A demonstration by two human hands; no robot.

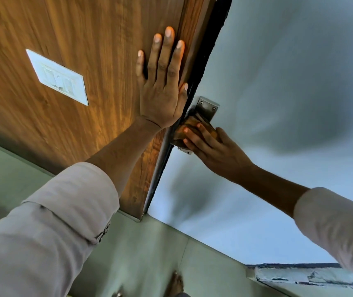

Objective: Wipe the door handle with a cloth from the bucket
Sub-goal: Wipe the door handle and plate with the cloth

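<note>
Here right hand (212, 151) wraps brown cloth (194, 129) over door handle (206, 110); left hand (162, 93) flat, empty.

Left hand (162, 86) lay flat on wood panel (75, 39); right hand (212, 148) pressed brown cloth (194, 127) against the door handle plate (207, 108)

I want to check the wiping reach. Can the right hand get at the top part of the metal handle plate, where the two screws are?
Probably yes. The right hand already presses the brown cloth on the handle just below the plate's top, and nothing covers that part. The left hand lies flat on the wooden panel beside it, out of the way.
</note>
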